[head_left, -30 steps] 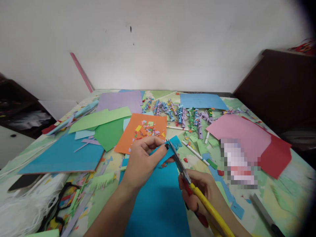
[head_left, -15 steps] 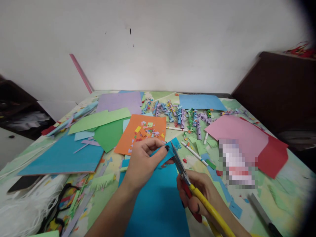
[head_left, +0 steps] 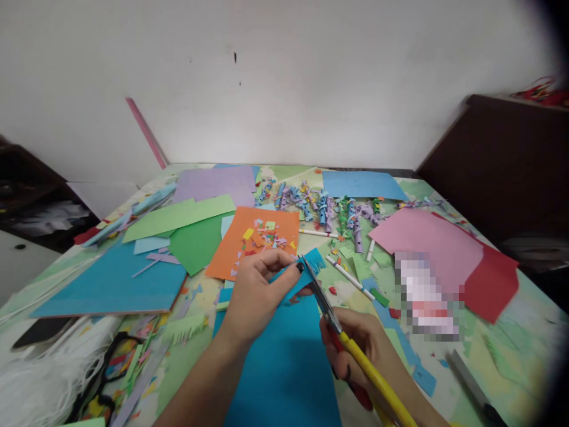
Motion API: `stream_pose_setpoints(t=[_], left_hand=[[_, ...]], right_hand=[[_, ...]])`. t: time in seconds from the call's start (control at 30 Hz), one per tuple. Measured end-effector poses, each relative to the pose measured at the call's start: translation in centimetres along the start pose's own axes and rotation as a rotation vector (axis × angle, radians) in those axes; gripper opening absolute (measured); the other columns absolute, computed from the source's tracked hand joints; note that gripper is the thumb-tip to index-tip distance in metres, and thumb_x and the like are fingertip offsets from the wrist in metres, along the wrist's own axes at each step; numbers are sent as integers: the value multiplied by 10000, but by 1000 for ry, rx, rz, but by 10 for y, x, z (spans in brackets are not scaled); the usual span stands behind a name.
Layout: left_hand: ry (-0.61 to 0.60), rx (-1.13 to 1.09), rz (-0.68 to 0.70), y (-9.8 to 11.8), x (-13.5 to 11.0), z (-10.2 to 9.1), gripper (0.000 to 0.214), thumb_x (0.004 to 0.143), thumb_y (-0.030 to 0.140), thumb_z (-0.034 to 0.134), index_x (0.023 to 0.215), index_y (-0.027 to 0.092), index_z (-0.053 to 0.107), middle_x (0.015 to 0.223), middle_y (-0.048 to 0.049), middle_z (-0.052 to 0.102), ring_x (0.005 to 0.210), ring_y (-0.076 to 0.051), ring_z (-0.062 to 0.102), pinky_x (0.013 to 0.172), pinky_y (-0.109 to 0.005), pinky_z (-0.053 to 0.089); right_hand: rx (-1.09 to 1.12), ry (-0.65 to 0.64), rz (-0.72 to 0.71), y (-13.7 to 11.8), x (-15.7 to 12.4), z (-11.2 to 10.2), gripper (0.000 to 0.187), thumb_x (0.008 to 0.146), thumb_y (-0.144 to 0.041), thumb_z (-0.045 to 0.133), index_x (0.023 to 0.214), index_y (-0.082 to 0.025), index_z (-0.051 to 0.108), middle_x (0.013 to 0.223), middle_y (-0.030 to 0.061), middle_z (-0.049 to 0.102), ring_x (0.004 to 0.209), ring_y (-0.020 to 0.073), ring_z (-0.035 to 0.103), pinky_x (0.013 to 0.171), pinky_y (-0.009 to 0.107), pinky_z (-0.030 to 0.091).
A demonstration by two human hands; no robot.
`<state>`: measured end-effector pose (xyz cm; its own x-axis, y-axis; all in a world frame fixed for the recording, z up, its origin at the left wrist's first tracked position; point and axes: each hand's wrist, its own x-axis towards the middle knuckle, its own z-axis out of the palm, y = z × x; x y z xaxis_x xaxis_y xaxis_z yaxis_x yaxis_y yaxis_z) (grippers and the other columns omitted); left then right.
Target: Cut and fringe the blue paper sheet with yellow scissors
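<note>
Head view: above the large blue rectangular paper sheet (head_left: 284, 367), the left hand (head_left: 255, 290) pinches a narrow blue paper strip (head_left: 316, 259); the right hand's (head_left: 372, 335) fingers grip yellow-and-red-handled metal scissors (head_left: 323, 303) against it. One end is already fringed; the remainder, partly hidden, seems uncut.

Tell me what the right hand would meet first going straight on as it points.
With the scissors leading, the right hand would likely first meet the fringed blue strip held by the left hand; the blades overlap it in view, though depth is unclear.
</note>
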<state>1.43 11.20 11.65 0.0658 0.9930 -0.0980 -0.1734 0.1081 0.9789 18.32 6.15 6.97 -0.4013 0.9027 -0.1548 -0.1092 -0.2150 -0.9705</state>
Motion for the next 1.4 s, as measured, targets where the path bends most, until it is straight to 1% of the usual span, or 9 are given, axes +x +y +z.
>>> stream_pose_setpoints(t=[0.17,0.47,0.6,0.7,0.8,0.97,1.13,1.23,1.4], left_hand=[[5,-6,16,-2,0,0,199,702,269,714,612,133,601,556,8,593,501,-151,641,502,-257,557],[-7,-1,-22,-1,-1,-2,201,734,283,708,649,138,598,602,-10,655,530,-173,684,520,-244,552],[-23,-19,-11,-2,-2,-3,201,756,283,699,657,140,597,619,-13,658,553,-186,697,462,-216,512],[-33,-32,-11,-2,-2,-4,218,762,292,704,652,140,593,614,-15,653,565,-193,701,431,-201,486],[-39,-62,-18,-3,-2,-3,227,759,325,717,685,139,611,638,-22,668,580,-193,704,425,-196,486],[-43,-99,-4,-4,-3,0,261,683,348,778,680,131,633,595,-15,669,550,-169,685,559,-248,573],[-29,-40,-13,-1,-3,1,227,685,325,748,659,142,616,569,-14,658,493,-173,666,434,-214,503],[-28,-13,7,2,-3,1,180,681,273,725,630,145,608,563,-1,646,481,-149,649,443,-203,499],[-32,14,60,5,-3,1,145,669,227,705,600,150,603,540,22,621,462,-109,615,445,-175,481]], right_hand=[[-42,6,0,-3,0,2,370,643,-401,789,648,-182,492,470,-55,458,414,65,363,401,171,329],[-55,30,-1,-1,-3,3,350,648,-381,772,645,-194,476,482,-55,454,414,72,387,407,179,359],[-51,25,-12,-2,-2,4,360,646,-401,768,636,-194,474,478,-52,451,404,74,390,406,188,381],[-47,23,-23,-3,-2,4,393,640,-436,787,646,-190,481,477,-53,443,411,74,389,415,191,382],[-18,25,-32,-4,-3,5,498,603,-565,808,667,-178,500,477,-57,428,405,60,349,391,178,318],[19,41,0,-4,-7,2,629,569,-742,741,687,-175,495,486,-66,409,398,39,285,365,178,206],[-58,-76,-53,0,-5,-7,639,628,-798,642,744,-181,523,474,-42,479,349,64,348,327,187,255],[-90,-120,-81,-1,-3,-11,647,642,-810,615,762,-178,546,501,-13,538,353,83,403,317,193,299],[-91,-125,-53,-3,-5,-12,644,629,-790,650,773,-170,550,507,-30,544,326,55,373,301,171,262]])
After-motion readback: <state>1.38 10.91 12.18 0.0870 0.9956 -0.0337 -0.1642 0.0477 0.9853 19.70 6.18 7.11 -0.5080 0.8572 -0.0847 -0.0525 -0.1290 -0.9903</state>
